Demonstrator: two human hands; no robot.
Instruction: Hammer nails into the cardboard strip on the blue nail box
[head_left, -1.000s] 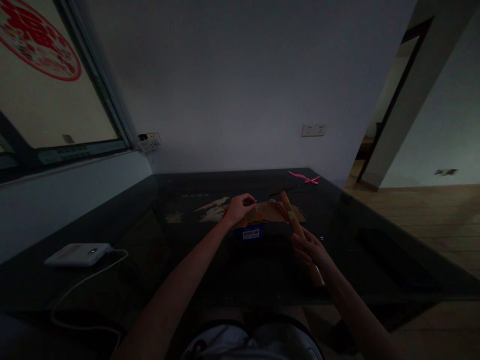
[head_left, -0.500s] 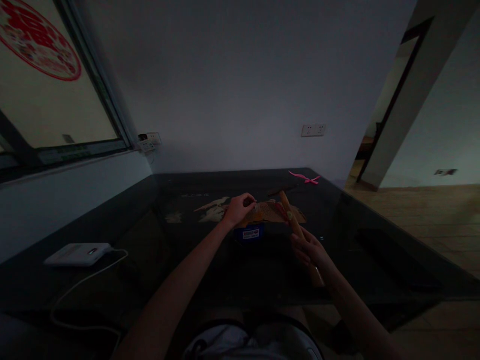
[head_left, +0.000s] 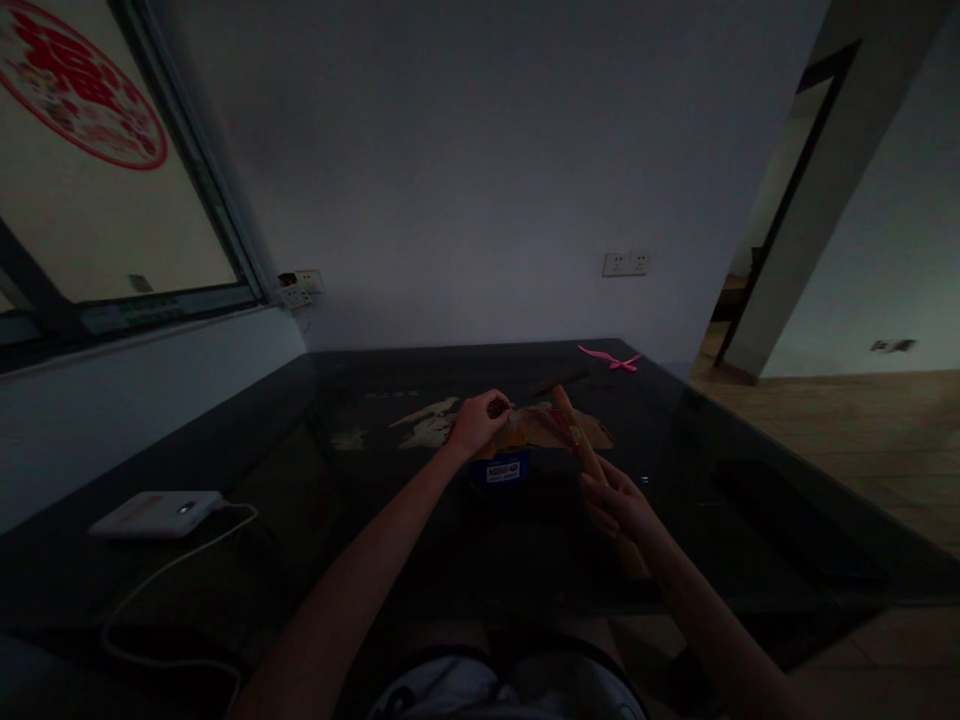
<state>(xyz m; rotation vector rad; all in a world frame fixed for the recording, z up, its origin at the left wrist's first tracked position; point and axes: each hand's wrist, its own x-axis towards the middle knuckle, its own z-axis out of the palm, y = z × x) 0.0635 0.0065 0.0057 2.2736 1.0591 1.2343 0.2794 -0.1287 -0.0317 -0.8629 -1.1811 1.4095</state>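
Note:
My right hand (head_left: 619, 505) is wrapped round the wooden handle of a hammer (head_left: 576, 432), which leans up and to the left. Its dark head lies across the handle's top, hard to make out against the black table. Thumb and fingertips of my left hand (head_left: 480, 420) are pinched together just left of the hammer; whatever they hold is too small and dim to name. Directly below the pinch are a dark blue box (head_left: 502, 470) with a white label and a brown, orange-tinted piece (head_left: 540, 425) that looks like part of the table's printed picture or a thin sheet.
A white power bank (head_left: 157, 513) with a white cable (head_left: 176, 560) lies on the left of the black table (head_left: 337, 530). Toward the back right is a pink ribbon (head_left: 619, 363). A dark flat object (head_left: 795, 520) lies at the right. The wall (head_left: 465, 200) stands behind.
The hammer's upper end has shifted slightly left and down toward my left hand. My left hand stays in its pinch at nearly the same place.

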